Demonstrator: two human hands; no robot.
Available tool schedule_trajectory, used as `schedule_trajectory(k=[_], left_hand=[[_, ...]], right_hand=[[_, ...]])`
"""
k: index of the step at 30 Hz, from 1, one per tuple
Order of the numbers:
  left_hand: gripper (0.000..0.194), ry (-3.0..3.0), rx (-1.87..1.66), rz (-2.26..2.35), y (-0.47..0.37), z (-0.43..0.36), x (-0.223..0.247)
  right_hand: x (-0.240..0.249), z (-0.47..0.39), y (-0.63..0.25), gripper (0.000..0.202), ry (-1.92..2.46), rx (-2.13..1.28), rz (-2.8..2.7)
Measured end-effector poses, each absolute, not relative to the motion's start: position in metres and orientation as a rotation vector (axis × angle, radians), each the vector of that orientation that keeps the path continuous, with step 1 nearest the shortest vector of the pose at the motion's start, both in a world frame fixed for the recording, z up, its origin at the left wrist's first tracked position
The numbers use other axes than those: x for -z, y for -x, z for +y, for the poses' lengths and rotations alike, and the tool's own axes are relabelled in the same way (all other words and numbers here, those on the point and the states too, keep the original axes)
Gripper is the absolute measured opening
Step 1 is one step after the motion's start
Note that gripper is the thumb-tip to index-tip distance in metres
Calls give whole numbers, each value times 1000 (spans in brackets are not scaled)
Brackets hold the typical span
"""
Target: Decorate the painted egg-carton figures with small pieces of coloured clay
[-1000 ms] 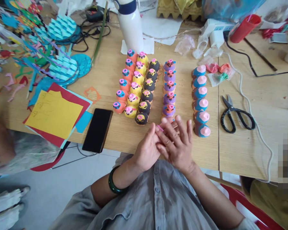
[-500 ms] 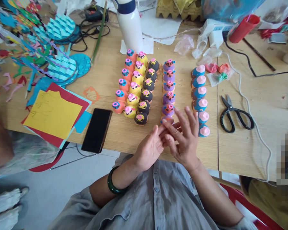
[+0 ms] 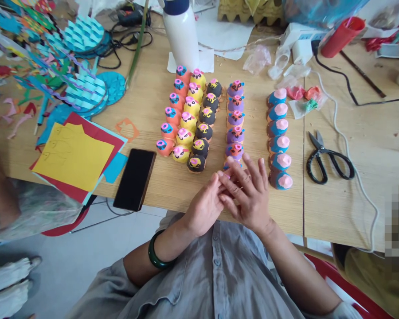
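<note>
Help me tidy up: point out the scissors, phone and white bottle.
Scissors (image 3: pixel 321 150), head view: on the pivot.
Phone (image 3: pixel 134 179), head view: on the dark screen.
White bottle (image 3: pixel 182 42), head view: on its body.

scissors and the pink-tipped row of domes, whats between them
In the head view, only bare tabletop with a dark seam lies between the scissors and the pink-tipped row.

Light wooden table (image 3: pixel 346 208), visible seam, pale tiled floor (image 3: pixel 66 266), red chair parts (image 3: pixel 332 279)
</note>
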State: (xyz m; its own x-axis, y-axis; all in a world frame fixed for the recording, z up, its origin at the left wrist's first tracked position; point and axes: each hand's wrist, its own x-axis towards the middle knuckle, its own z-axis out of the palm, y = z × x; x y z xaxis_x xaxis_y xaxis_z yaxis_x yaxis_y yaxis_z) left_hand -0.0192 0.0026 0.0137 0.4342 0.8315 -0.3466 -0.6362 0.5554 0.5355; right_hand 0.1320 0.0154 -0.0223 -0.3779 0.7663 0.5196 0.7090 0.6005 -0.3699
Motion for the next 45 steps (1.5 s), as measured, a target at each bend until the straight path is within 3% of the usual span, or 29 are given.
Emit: schedule_trajectory(k=[8,21,29,33,39,45], left_hand=[[58,-238,-919,561,20,4,-19],[39,-303,-984,597,18,0,-7],[39,-393,-959,644,20,-2,-4],[34,-594,-1048,828,23,-1,0],[35,-1038,-1186,983,28,5,-2],[16,-1164,-1239,1010,28,7,2]], right_hand=[[28,13,-136,58,1128,-65,-2193],[21,15,-142,39,1189,-293,-1919],[20,17,-136,31,1201,-410,-1795],[11,13,-133,19,1259,-667,-1541],[-4,3,-129,18,1171,-1503,-957],[-6,1,-127,28,1097,-1716,-927]])
